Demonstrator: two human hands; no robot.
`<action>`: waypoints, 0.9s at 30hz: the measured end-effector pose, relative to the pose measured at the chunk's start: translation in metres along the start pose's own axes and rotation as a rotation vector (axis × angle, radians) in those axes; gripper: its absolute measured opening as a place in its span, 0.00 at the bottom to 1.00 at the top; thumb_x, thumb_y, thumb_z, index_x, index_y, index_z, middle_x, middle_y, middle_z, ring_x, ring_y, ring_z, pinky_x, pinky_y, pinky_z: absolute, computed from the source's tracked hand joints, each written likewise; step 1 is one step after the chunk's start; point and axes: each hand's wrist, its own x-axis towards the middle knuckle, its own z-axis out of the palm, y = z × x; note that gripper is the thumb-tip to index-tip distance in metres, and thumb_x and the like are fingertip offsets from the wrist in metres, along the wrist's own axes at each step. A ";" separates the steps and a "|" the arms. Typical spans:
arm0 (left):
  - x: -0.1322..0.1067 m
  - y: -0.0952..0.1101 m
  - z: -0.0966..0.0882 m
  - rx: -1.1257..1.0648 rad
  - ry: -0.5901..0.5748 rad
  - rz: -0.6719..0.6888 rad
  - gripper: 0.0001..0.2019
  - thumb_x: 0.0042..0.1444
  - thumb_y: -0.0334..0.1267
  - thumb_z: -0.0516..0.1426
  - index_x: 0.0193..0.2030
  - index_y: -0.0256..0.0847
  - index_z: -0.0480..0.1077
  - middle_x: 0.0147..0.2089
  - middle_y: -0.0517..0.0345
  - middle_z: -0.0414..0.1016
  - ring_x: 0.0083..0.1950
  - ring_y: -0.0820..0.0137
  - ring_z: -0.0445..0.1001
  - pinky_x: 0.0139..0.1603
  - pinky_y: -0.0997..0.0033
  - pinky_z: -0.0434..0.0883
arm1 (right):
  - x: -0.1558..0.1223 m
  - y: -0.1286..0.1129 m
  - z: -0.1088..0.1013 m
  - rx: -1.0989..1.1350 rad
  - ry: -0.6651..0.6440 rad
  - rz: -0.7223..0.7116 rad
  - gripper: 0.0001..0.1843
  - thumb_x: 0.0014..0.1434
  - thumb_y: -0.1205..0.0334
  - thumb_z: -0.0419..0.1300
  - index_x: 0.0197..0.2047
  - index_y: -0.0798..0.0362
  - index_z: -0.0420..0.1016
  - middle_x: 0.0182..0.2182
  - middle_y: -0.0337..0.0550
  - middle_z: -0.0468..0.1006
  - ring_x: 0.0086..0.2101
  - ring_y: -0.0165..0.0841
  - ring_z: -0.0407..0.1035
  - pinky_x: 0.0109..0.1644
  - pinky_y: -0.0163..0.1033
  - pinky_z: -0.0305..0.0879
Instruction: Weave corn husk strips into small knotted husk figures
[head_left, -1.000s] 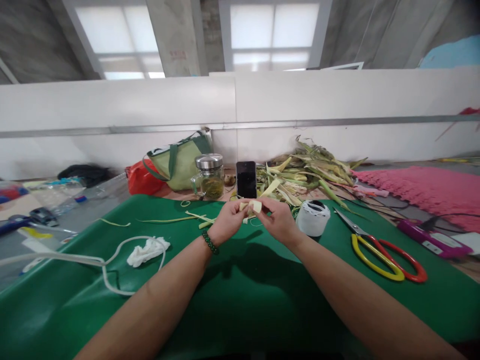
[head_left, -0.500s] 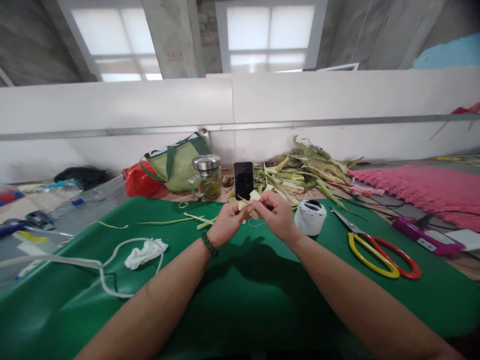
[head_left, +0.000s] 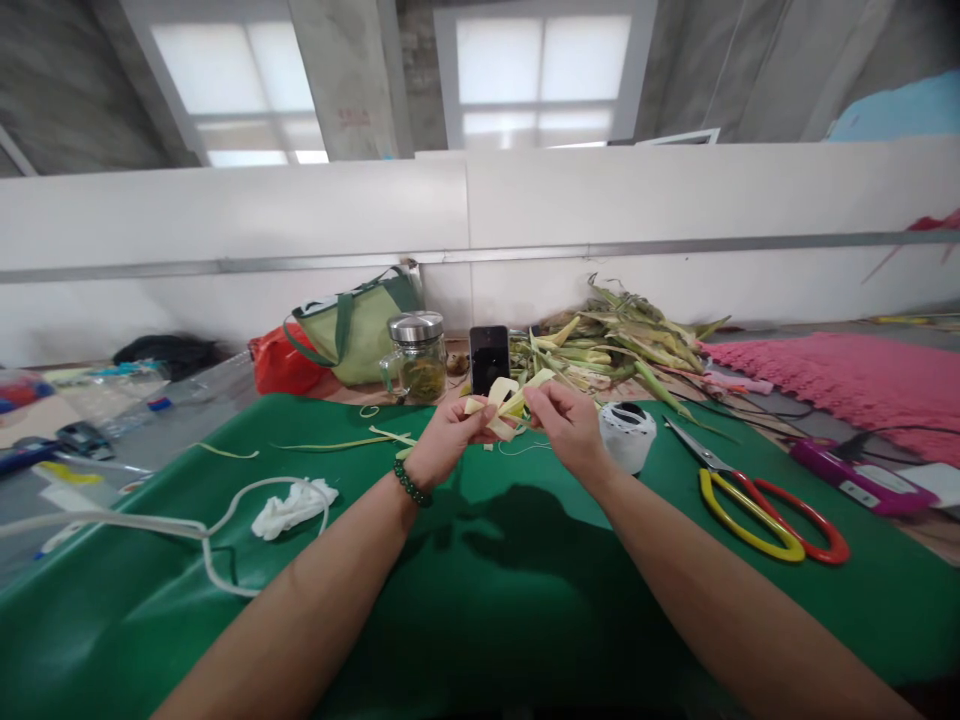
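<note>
Both my hands are raised over the green table cover (head_left: 480,590), meeting at a small folded piece of pale yellow corn husk (head_left: 501,402). My left hand (head_left: 444,440), with a green bead bracelet at the wrist, pinches the husk's left side with closed fingers. My right hand (head_left: 566,428) pinches its right side, where a strip sticks up and to the right. A fine thread hangs below the husk.
Behind the hands stand a dark phone (head_left: 489,357), a glass jar (head_left: 417,356) and a green bag (head_left: 352,322). A heap of corn husks (head_left: 611,340) lies at the back. White thread spool (head_left: 628,435), scissors (head_left: 757,496), white cord and cloth (head_left: 289,505) lie on the cover.
My hands have lifted a little and drawn slightly apart. The husk piece has opened out, with loops and a strip now showing between my fingers.
</note>
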 end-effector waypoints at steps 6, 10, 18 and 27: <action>-0.001 0.001 0.002 0.063 -0.031 0.037 0.20 0.40 0.52 0.65 0.30 0.34 0.75 0.29 0.51 0.79 0.30 0.70 0.75 0.32 0.75 0.69 | 0.001 0.005 0.007 0.018 -0.095 0.141 0.14 0.47 0.53 0.63 0.21 0.56 0.74 0.17 0.39 0.73 0.20 0.28 0.64 0.23 0.33 0.59; 0.001 -0.001 0.002 0.052 0.021 0.047 0.17 0.40 0.48 0.66 0.29 0.35 0.76 0.27 0.55 0.77 0.27 0.72 0.73 0.30 0.76 0.68 | -0.004 0.002 0.007 -0.094 -0.004 -0.110 0.10 0.52 0.57 0.61 0.25 0.53 0.76 0.25 0.42 0.78 0.26 0.32 0.70 0.32 0.37 0.66; 0.000 -0.005 0.012 0.045 0.117 0.073 0.10 0.37 0.39 0.66 0.24 0.34 0.75 0.23 0.60 0.74 0.25 0.75 0.68 0.30 0.76 0.68 | -0.014 -0.004 0.010 -0.353 0.029 -0.507 0.10 0.59 0.58 0.59 0.27 0.52 0.75 0.23 0.41 0.77 0.26 0.31 0.70 0.31 0.36 0.65; -0.003 -0.001 0.009 -0.184 0.015 -0.054 0.09 0.38 0.35 0.64 0.29 0.35 0.74 0.28 0.53 0.78 0.30 0.69 0.74 0.35 0.70 0.71 | -0.014 -0.002 0.011 -0.369 -0.034 -0.645 0.10 0.61 0.64 0.55 0.36 0.51 0.79 0.30 0.46 0.78 0.32 0.34 0.70 0.38 0.40 0.69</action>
